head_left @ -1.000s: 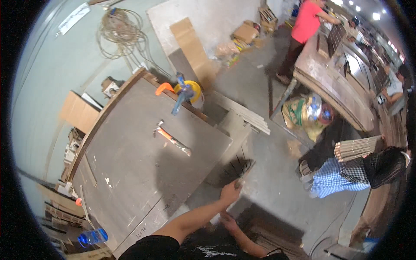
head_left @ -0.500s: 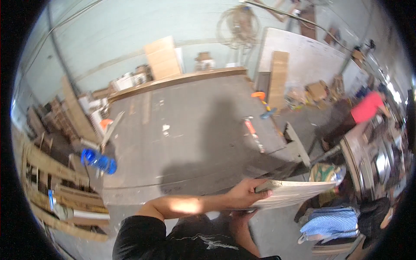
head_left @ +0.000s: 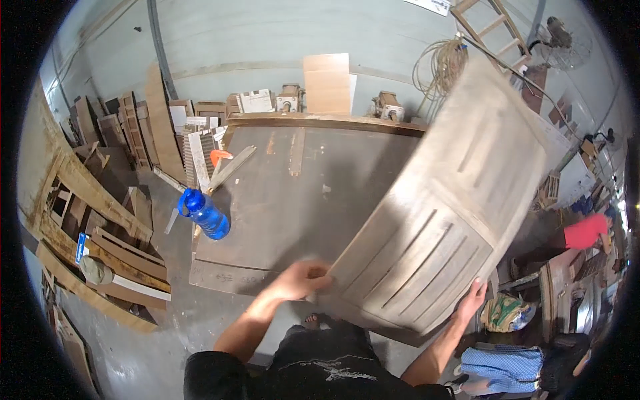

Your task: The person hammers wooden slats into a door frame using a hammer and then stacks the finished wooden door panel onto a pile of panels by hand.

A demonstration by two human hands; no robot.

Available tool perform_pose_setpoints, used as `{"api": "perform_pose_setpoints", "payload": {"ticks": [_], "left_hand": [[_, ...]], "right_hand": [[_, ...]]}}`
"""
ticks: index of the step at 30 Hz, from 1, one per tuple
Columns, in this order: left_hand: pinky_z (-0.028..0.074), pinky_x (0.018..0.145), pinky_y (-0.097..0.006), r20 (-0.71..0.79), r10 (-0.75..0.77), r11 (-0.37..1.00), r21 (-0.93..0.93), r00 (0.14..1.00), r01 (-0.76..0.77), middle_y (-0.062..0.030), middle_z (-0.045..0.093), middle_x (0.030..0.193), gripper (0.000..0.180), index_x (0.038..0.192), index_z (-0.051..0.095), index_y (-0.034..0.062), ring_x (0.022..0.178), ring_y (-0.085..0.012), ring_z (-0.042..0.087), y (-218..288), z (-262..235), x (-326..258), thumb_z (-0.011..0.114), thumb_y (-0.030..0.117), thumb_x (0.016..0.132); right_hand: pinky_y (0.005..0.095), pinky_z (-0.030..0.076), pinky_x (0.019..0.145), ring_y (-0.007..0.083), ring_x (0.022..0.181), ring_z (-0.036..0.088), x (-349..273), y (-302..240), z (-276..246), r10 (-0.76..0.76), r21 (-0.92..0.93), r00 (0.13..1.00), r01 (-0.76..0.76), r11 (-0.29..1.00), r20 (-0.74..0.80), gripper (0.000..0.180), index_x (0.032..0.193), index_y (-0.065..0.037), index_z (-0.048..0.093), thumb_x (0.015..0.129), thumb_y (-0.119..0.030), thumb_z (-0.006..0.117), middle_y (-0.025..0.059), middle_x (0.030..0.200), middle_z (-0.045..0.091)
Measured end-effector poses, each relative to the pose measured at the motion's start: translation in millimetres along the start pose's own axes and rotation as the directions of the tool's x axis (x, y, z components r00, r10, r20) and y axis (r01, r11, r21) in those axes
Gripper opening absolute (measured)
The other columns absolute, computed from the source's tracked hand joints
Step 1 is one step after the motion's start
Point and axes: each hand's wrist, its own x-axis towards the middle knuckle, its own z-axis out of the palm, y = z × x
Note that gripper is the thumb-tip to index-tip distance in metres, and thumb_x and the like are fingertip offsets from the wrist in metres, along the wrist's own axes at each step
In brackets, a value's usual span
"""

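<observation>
A large grey-brown wooden panel [head_left: 427,260] with long slots and a raised frame, much like a louvred door, is tilted up over the right part of the dark workbench [head_left: 267,200]. My left hand [head_left: 303,280] is closed on its lower left edge, slightly blurred. Along the lower right edge, my right hand [head_left: 472,301] grips the panel, fingers on its rim. The panel's far end is smeared by motion and rises past the bench's back edge. It hides the right side of the bench.
A blue water bottle [head_left: 205,215] stands at the bench's left edge, near an orange-handled tool [head_left: 219,157] and a wood strip [head_left: 233,167]. Wooden frames [head_left: 110,247] lean at left. On the right are a person in a red top [head_left: 581,232] and another in blue checked clothing [head_left: 501,368].
The panel, earlier seen nearly edge-on low at right, has swung up to show its slotted face. My hands have moved apart to its two sides. The view has turned right.
</observation>
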Motion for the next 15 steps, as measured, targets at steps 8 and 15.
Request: {"api": "perform_pose_setpoints", "payload": {"ticks": [8, 15], "left_hand": [[0.048, 0.075, -0.025, -0.568, -0.006, 0.959, -0.235, 0.823, -0.155, -0.0036, 0.065, 0.103, 0.056, 0.148, 0.039, 0.0021, 0.082, -0.0103, 0.056, -60.6, 1.5, 40.7, 0.056, 0.017, 0.098], [0.045, 0.091, -0.029, -0.633, -0.156, 0.942, -0.326, 0.758, -0.079, -0.0051, 0.063, 0.119, 0.056, 0.147, 0.043, 0.0049, 0.103, -0.0140, 0.056, -106.4, -32.4, 87.3, 0.061, 0.018, 0.096]], "right_hand": [[0.0279, 0.046, 0.090, 0.0141, 0.099, 0.058, 47.7, 51.3, 121.9, 0.064, -0.116, 0.860, -0.006, 0.993, 0.506, 0.047, 0.138, 0.003, 0.052, 0.094, -0.009, 0.063, 0.0068, 0.115, 0.066], [0.0302, 0.045, 0.093, 0.0160, 0.103, 0.058, 71.3, 122.8, 202.2, 0.203, -0.193, 0.771, -0.106, 0.976, 0.604, 0.048, 0.137, 0.004, 0.053, 0.093, -0.011, 0.065, 0.0077, 0.118, 0.065]]}}
